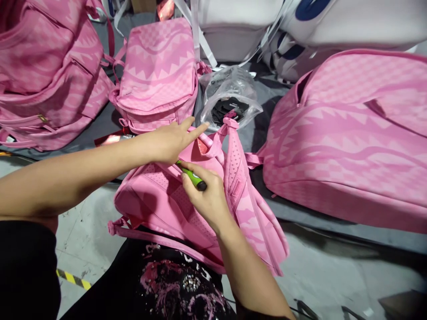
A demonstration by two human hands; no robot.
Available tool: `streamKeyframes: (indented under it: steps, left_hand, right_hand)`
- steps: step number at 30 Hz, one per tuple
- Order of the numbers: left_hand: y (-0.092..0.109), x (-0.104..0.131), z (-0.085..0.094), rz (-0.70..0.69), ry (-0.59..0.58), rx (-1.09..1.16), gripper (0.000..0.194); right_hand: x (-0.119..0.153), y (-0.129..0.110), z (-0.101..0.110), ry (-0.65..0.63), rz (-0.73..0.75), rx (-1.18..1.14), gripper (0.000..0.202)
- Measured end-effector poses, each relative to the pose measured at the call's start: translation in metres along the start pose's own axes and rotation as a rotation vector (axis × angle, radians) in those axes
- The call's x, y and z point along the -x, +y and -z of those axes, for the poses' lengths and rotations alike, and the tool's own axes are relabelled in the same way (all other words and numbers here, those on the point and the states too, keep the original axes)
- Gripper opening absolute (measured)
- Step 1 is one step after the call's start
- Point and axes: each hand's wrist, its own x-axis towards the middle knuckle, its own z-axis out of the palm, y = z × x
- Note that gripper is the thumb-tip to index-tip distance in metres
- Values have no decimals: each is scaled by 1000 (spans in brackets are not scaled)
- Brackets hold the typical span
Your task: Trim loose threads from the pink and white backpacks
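A pink backpack rests across my lap, its padded back panel and one shoulder strap turned up. My right hand is closed round a short green-handled tool with a black end. Its tip meets the backpack just under my left hand, so I cannot make out its kind. Over the backpack's upper part lies my left hand, with fingers stretched out and spread. Some of those fingertips are hidden among the folds. A red tag shows inside the loop near the top.
Behind stands a pink backpack, with more pink bags at left and a large one at right. A clear plastic bag holds black pieces. White bags line the back of the grey surface. Striped tape marks the floor.
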Motion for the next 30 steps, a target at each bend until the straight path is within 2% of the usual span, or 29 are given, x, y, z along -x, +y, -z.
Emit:
streamKeyframes:
  steps: [5,11,15,23,26,30]
  left_hand:
    - [3,0,2,47,-35,0,117]
    - [2,1,1,9,0,12,119]
    - [7,1,6,73,-51,-3,113]
    - [16,3,17,112,-87,-30,105]
    - [17,5,18,101,-68,-30,102]
    - [17,5,18,105,-67,-27,98]
  right_hand:
    - [-1,-1,-2,35,16,52,28]
    - [1,1,-1,41,-7,58,28]
    - [2,3,2,50,-30,37,28]
    - [-2,4,-3,20,-47,-40,28]
    - [-7,-1,11,-51,-56,-153,25]
    - [-6,-13,53,-32,-86,-182,23]
